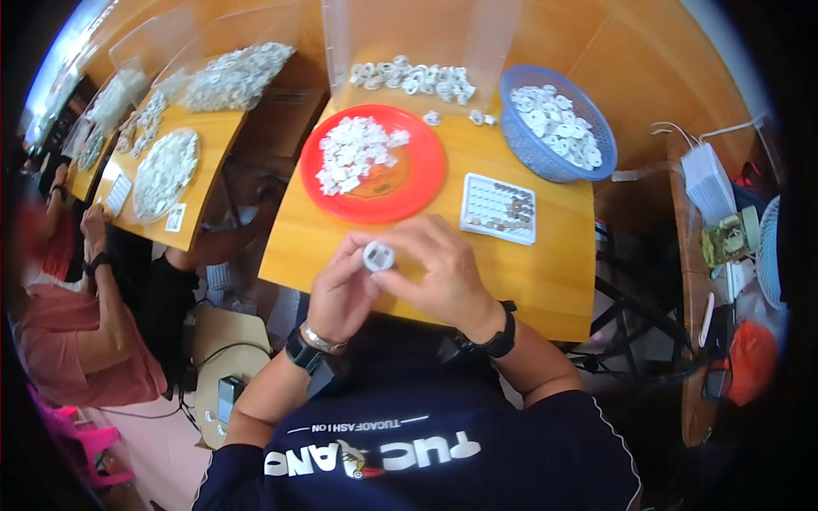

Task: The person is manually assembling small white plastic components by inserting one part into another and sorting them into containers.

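Between both hands, over the near edge of the table, is a small round white plastic part [378, 256] with dark openings in its face. My left hand [339, 291] grips it from the left with closed fingers. From the right, the thumb and fingers of my right hand [445, 266] are closed on the same part. Just beyond them lies a red round tray [417, 183] with a heap of small white pieces [358, 153]. To the right of my hands sits a white rectangular tray [470, 223] holding rows of small metallic pieces.
A blue basket [545, 162] of white round parts stands at the far right of the wooden table [545, 285]. Behind the red tray, a clear bin [417, 38] holds white parts, with a few loose ones before it. At left, a person [94, 336] works at another table.
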{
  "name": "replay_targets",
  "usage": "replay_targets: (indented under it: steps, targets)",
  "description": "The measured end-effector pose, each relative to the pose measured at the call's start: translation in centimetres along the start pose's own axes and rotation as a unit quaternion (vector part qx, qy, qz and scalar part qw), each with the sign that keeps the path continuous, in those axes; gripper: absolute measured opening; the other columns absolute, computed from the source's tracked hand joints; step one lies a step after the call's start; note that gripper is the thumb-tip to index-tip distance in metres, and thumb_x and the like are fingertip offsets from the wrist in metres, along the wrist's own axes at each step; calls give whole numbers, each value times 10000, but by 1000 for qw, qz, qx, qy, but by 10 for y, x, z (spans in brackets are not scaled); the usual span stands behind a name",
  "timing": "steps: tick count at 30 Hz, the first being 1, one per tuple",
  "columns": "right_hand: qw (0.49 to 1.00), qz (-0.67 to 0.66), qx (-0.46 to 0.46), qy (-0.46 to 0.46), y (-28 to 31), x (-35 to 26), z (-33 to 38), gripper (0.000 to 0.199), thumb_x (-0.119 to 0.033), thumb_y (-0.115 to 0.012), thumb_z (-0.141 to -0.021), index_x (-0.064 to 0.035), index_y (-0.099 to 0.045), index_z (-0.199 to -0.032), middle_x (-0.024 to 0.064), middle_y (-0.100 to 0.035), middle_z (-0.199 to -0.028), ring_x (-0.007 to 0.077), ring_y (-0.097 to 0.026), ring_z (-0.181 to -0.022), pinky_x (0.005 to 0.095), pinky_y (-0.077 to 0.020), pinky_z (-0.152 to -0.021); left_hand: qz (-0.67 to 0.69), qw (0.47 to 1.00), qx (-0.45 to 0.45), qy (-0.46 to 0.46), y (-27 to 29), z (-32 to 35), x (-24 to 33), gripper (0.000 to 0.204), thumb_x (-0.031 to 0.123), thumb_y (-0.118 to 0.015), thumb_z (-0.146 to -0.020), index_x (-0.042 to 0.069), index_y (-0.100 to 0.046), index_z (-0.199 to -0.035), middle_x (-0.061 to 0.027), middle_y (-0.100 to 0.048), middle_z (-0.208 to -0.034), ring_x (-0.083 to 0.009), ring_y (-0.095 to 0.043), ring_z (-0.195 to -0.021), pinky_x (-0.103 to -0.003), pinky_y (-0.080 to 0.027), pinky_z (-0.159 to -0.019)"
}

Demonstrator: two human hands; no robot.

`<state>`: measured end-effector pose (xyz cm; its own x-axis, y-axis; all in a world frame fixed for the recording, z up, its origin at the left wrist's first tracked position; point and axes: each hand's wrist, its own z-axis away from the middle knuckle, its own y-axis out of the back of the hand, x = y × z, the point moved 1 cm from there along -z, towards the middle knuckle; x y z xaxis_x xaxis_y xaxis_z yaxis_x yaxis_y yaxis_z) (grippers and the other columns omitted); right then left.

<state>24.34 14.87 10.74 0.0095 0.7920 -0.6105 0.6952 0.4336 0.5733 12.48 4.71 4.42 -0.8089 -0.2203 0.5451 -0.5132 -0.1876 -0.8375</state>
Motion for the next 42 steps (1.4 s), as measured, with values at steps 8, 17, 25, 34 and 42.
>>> replay_targets:
  steps: [8,17,25,34,42]
  targets:
    - [993,-45,-101,-31,3,10,11,369,-166,-680,-785,-104,-657,-1147,99,-594,-1009,269,-563,-975,375,-475,-839,-44,998,-22,47,15,5,-2,238,194,-509,-959,28,-503,-1130,-67,-573,-995,-145,-581,-842,-284,-487,-730]
    - [997,-18,-72,-31,11,19,17,273,-166,-653,-816,-84,-667,-1076,111,-604,-980,291,-566,-948,388,-470,-828,-22,999,7,48,20,5,-5,283,205,-577,-918,10,-497,-1106,-110,-586,-924,-205,-595,-800,-303,-499,-730]
    - [959,242,-15,-144,52,74,22,159,-112,-640,-806,-46,-697,-939,116,-612,-890,314,-575,-874,391,-473,-772,9,1000,4,17,21,3,1,197,170,-533,-941,21,-501,-1065,-104,-573,-919,-213,-565,-824,-308,-465,-737]
    - [963,227,-3,-147,41,98,25,45,-100,-651,-785,-56,-657,-781,100,-575,-833,310,-541,-852,416,-450,-781,43,997,-63,21,7,-4,3,217,190,-559,-928,16,-509,-1047,-122,-587,-915,-225,-575,-790,-324,-451,-744]
    - [988,67,99,-101,40,43,7,76,-46,-694,-744,-49,-647,-804,93,-591,-822,288,-582,-797,363,-469,-699,22,996,-90,11,-4,-3,6,202,188,-537,-937,10,-509,-1029,-127,-585,-882,-223,-572,-776,-326,-449,-745]
